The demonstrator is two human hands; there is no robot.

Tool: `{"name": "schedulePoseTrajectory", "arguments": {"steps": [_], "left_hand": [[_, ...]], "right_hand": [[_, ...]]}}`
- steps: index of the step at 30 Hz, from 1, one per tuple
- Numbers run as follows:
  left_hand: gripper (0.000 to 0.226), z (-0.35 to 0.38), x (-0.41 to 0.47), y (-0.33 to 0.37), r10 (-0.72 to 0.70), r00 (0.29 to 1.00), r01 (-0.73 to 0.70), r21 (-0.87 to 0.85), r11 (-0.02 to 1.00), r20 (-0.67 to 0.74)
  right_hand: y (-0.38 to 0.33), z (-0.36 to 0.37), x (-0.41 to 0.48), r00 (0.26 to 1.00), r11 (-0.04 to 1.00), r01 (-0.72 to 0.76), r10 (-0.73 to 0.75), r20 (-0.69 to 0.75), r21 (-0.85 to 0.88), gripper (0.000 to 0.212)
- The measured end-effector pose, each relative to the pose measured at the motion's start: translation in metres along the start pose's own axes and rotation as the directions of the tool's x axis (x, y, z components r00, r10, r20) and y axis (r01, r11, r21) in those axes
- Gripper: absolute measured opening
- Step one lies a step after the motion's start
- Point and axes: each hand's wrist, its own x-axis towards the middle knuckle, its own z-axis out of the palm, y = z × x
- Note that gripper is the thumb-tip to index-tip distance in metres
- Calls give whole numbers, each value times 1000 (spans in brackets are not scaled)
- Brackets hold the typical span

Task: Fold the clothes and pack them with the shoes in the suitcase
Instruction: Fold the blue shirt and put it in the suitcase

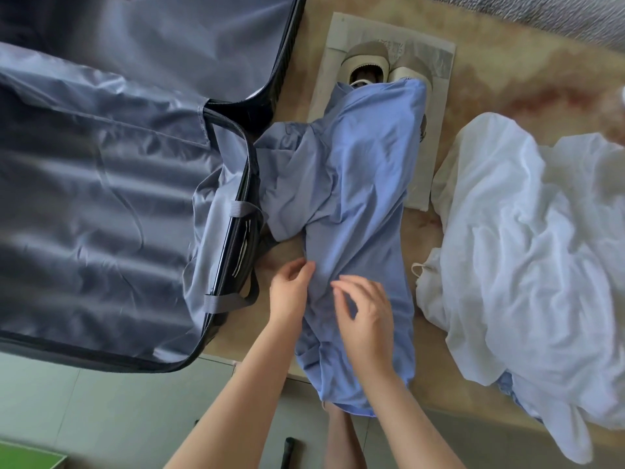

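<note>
Just below the middle of the view, the left hand (291,294) pinches the left edge of the blue garment (355,164) between thumb and fingertips. The right hand (367,321) lies just beside it at 3 o'clock, over the cloth, with its fingers loosely bent. Whether they have caught any fabric I cannot tell.

The blue garment lies under both hands as a long, narrow strip. It runs from the hands toward 12 o'clock, and its near end hangs over the tabletop (507,79) edge at 6 o'clock. A bunched part of it spreads toward 10 o'clock and reaches the loose lining flap of the suitcase (101,198).

At 12 o'clock the garment's far end covers the heels of the pale shoes (368,62), which stand side by side on a paper sheet (341,32).

The suitcase lies open at 9 o'clock from the hands, grey lining upward, its zipped rim near the left hand.

At 3 o'clock, apart from the blue strip, a crumpled white garment (524,248) is heaped on the tabletop.
</note>
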Motion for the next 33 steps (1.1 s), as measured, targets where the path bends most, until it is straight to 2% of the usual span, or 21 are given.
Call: {"name": "schedulePoseTrajectory", "arguments": {"steps": [2, 4, 7, 11, 13, 16, 18, 20, 23, 29, 33], "left_hand": [[30, 1, 1, 1, 3, 1000, -3, 0, 1000, 6], [27, 3, 1, 6, 1, 1000, -1, 3, 1000, 2], [25, 8, 7, 13, -51, 999, 52, -55, 997, 10], [38, 16, 12, 20, -59, 997, 65, -135, 989, 42], [39, 19, 12, 22, -15, 1000, 15, -135, 991, 2], [30, 21, 6, 22, 63, 993, -73, -92, 993, -101], [24, 20, 1, 18, 114, 981, -125, -67, 990, -155], [21, 16, -2, 13, 138, 965, -157, -69, 985, -222], [19, 12, -3, 8, 145, 945, -168, -57, 984, -293], [19, 25, -6, 9, 120, 978, -110, 65, 992, -173], [16, 28, -11, 11, 150, 983, -128, 187, 974, -108]], "right_hand": [[3, -8, 15, 995, 997, -79, 80, -53, 26, 15], [11, -14, 34, 971, 973, -222, 226, -75, 57, 19], [30, -21, 66, 854, 851, -508, 518, -52, 131, 37], [59, -22, 93, 745, 743, -667, 667, 6, 56, 54], [67, -18, 96, 725, 725, -689, 688, 36, 6, 47], [69, -14, 92, 774, 775, -630, 632, 37, -43, 17], [68, -18, 89, 798, 797, -603, 603, -22, -26, 15], [67, -28, 86, 777, 786, -618, 615, -137, 24, 20], [69, -51, 82, 741, 773, -634, 611, -280, 8, 22], [67, -67, 72, 757, 789, -615, 588, -286, -5, 18], [58, -80, 61, 749, 814, -581, 536, -390, 3, 20]]}}
